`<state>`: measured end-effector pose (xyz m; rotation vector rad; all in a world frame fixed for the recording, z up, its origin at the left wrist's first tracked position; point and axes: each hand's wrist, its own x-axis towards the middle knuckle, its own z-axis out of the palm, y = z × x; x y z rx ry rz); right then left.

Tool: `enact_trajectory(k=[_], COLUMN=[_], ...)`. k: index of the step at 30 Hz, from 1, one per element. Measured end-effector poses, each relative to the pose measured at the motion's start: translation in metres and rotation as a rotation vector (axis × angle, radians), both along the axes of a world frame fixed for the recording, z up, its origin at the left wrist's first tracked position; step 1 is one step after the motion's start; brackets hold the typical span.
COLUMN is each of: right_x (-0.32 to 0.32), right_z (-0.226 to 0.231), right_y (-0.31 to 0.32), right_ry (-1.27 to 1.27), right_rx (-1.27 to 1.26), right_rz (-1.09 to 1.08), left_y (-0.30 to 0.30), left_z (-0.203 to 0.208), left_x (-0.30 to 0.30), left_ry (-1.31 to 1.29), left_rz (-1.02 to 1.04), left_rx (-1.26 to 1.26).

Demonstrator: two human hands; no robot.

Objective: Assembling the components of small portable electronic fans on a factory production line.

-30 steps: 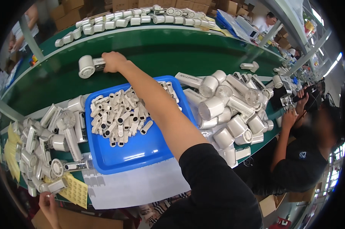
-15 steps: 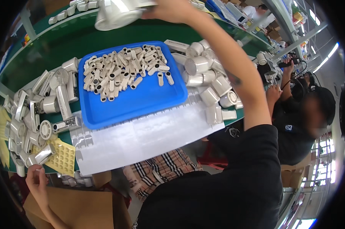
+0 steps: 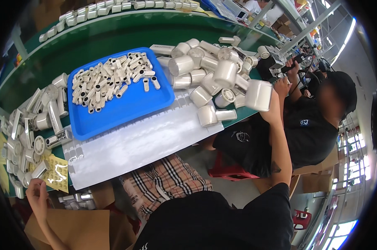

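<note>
My right hand (image 3: 272, 110) is closed round a glossy white handheld device with a drum-shaped head (image 3: 258, 96). It is raised over the table's right edge, and its grip is partly hidden behind the head. Just left lies a pile of similar white devices (image 3: 181, 66), some showing round grilles. My left hand (image 3: 37, 196), fingers curled, is at the lower left beside a white device (image 3: 39, 170); whatever its fingers may hold is hidden. Between the hands, a blue tray (image 3: 126, 114) holds many small white parts (image 3: 97, 87) with dark ends.
More white devices (image 3: 42, 121) are heaped at left, near a yellow sheet (image 3: 57, 175). A white sheet (image 3: 126, 154) lies under the tray. White pieces line the far shelf (image 3: 86, 16). A co-worker (image 3: 309, 129) sits at right. A cardboard box (image 3: 67, 229) stands below my left hand.
My right hand has brought the white device from the far side of the table to the near right. The view has shifted right. My left hand stays at the lower left, its fingers still curled.
</note>
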<state>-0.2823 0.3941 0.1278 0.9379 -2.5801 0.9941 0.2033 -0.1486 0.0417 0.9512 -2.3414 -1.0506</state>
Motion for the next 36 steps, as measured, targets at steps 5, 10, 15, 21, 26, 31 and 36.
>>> enact_trajectory(k=[5, 10, 15, 21, 26, 31, 36], right_x=[-0.047, -0.106, -0.143, -0.155, -0.152, -0.149, -0.140], right_z=[-0.022, -0.028, -0.046, -0.054, -0.061, -0.057, -0.045], right_y=[0.032, 0.046, 0.038, 0.013, 0.014, 0.023, 0.008], right_ry=[0.049, -0.176, -0.109, -0.125, 0.008, -0.068, 0.170], right_rx=[-0.250, -0.473, -0.372, -0.311, -0.203, -0.139, -0.101], right_rz=[-0.192, -0.377, -0.393, -0.424, -0.409, -0.450, -0.498], left_y=[-0.009, -0.001, 0.015, 0.025, 0.024, 0.016, 0.039], left_z=[-0.001, 0.007, 0.010, 0.013, 0.003, -0.006, 0.035], left_x=[0.001, -0.003, -0.014, -0.023, -0.032, -0.029, -0.023], left_ry=[-0.119, -0.087, -0.058, -0.087, -0.083, -0.048, -0.187], left_rz=[0.063, 0.079, 0.072, 0.065, 0.045, 0.025, 0.149], left_rx=[-0.060, -0.106, -0.128, -0.079, -0.025, -0.011, 0.083])
